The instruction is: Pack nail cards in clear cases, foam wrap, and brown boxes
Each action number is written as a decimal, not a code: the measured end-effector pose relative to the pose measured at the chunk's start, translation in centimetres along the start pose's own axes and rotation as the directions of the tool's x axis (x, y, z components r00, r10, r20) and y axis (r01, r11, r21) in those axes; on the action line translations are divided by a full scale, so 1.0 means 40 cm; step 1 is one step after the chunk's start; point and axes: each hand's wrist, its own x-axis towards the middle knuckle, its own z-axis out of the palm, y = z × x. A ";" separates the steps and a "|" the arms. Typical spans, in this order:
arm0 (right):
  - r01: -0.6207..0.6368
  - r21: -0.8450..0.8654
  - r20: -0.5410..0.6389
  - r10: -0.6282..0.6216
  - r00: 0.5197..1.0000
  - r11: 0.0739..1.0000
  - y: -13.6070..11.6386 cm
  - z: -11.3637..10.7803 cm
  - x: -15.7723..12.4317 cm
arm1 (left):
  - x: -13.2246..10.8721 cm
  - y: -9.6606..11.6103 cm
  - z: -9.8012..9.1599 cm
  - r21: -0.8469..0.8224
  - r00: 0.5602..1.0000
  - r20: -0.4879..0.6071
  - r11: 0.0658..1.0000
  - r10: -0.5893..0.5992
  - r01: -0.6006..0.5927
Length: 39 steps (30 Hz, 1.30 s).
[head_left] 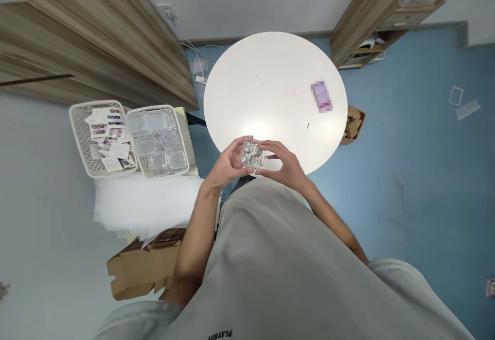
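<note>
Between both hands is a small clear plastic box [252, 154] with pale and dark patterned pieces inside, too small to name for sure. A letter "M" shows near its lower right corner. My left hand [229, 163] wraps round the left side of the box, thumb along its lower edge. My right hand [283, 164] grips the right side, fingers on the upper edge and thumb below. The box is held above the near edge of a round white table [266, 87].
A blurred purple item [322, 96] lies at the table's right. Left stand a white basket [83, 141] of printed cards and another basket [181, 139] of clear boxes. White sheets [147, 201] and flattened cardboard [143, 270] lie nearer me. A cardboard box [353, 124] sits right of the table.
</note>
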 end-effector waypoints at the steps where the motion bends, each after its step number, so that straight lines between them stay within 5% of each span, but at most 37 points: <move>1: -0.002 0.000 -0.011 0.002 1.000 1.000 0.003 -0.004 -0.008 | 0.003 0.003 0.005 0.012 1.000 0.014 1.000 -0.007 0.007; 8: -0.068 0.051 -0.018 0.069 0.997 0.996 0.009 -0.025 -0.023 | 0.020 0.020 0.048 0.121 0.999 0.040 0.993 -0.014 0.009; 19: -0.249 0.425 0.152 0.203 0.967 0.870 0.068 -0.020 0.017 | 0.011 0.072 0.110 0.469 0.977 -0.030 0.866 0.210 -0.171; 39: -0.176 0.326 0.209 0.110 0.972 0.929 0.051 -0.012 0.026 | -0.021 0.111 0.153 0.503 0.968 -0.104 0.852 0.228 -0.147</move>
